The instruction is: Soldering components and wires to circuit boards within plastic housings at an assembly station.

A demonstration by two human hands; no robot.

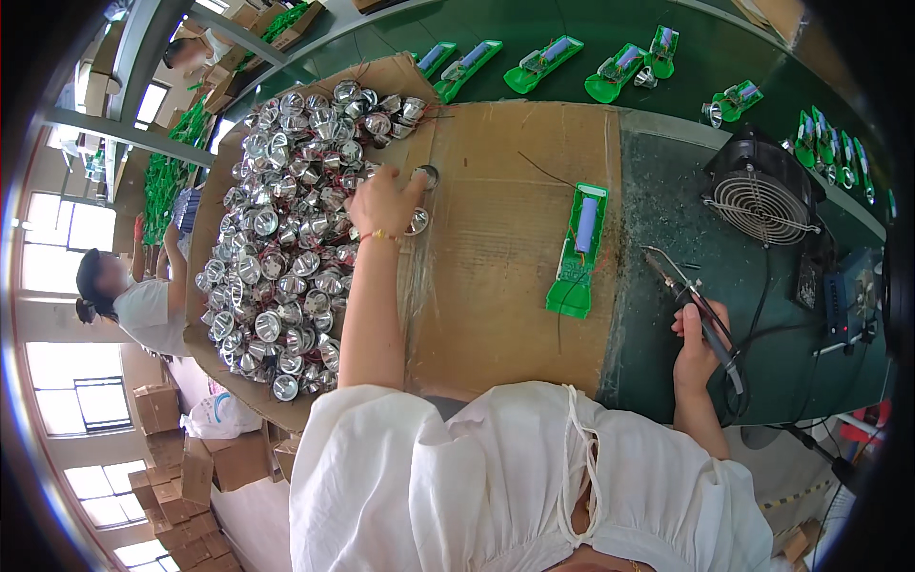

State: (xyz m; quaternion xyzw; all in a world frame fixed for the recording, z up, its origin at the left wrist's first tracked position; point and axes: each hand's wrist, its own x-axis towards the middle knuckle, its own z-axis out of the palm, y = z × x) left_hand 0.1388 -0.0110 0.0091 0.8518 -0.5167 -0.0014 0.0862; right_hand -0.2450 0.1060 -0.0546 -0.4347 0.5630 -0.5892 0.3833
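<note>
My left hand [383, 205] is at the right edge of a heap of silver reflector cups [286, 229] with red wires. Its thumb and fingers are apart, with some fingertips hidden among the cups. One loose reflector cup [428, 176] is by the thumb, and another cup [417, 221] lies beside the wrist. My right hand [698, 345] is closed round a soldering iron [713, 338], its thin tip pointing up and left. Between the hands, an open green flashlight housing [578, 253] lies on the cardboard, with a pale blue battery cell, a circuit board and loose dark wires.
A cardboard sheet [496, 286] covers the middle of the green bench. A black fan [758, 195] with a wire grille and a blue soldering station [848, 303] stand at the right, with cables around. Several green housings [543, 65] line the far edge. People work at the left.
</note>
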